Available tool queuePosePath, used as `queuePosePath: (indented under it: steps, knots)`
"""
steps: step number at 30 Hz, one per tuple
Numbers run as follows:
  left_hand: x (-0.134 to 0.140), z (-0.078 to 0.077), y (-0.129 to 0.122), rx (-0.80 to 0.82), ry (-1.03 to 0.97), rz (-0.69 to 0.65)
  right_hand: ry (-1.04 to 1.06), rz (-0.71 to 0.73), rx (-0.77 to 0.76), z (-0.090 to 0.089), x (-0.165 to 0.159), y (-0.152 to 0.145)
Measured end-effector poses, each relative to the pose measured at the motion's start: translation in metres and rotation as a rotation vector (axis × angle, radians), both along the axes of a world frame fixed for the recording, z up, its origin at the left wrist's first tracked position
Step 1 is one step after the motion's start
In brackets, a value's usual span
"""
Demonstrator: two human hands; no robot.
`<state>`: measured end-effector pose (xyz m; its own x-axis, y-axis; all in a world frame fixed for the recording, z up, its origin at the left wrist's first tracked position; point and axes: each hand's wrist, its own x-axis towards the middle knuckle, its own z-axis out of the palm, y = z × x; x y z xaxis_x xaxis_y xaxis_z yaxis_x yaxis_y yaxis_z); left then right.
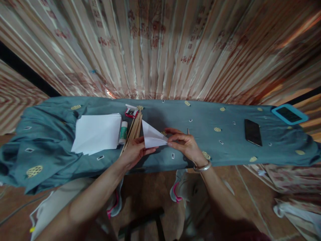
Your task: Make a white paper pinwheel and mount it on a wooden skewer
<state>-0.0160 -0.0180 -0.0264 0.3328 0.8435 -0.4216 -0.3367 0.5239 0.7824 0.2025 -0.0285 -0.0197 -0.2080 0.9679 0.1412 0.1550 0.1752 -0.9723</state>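
A sheet of white paper (151,135), folded into a pointed triangle, is held between my two hands above the cloth. My left hand (136,150) grips its wide left end from below, with the fingers partly behind the paper. At the narrow right tip, my right hand (184,144) pinches the paper between thumb and fingers; a bracelet circles that wrist. Close beyond my left hand lies a bundle of thin wooden sticks (134,129). A green and white glue stick (123,132) lies just left of the sticks.
A stack of white paper (96,132) lies on the left of the narrow, cloth-covered table (205,117). Behind the sticks sits a small open red box (131,112). A black phone (253,132) and a blue-framed tablet (290,114) lie at the right. A curtain (155,50) hangs behind.
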Motion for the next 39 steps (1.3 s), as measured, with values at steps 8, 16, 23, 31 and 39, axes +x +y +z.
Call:
queuePosePath:
  steps: [8,16,23,31,39]
  knots:
    - [-0.007,-0.015,0.01,0.476,0.464,0.109,0.08,-0.1,-0.155,-0.008,-0.01,0.005]
    - [-0.01,-0.007,0.013,0.572,0.577,0.108,0.379,-0.142,-0.518,-0.012,-0.018,0.011]
    - [-0.008,-0.007,0.011,0.498,0.47,0.12,0.404,-0.12,-0.599,-0.009,-0.023,0.013]
    - [0.0,0.005,0.01,0.127,0.019,0.233,0.462,-0.049,-0.598,-0.007,-0.021,0.014]
    - [-0.004,-0.004,0.013,0.201,0.106,0.269,0.461,-0.087,-0.551,0.001,-0.014,0.017]
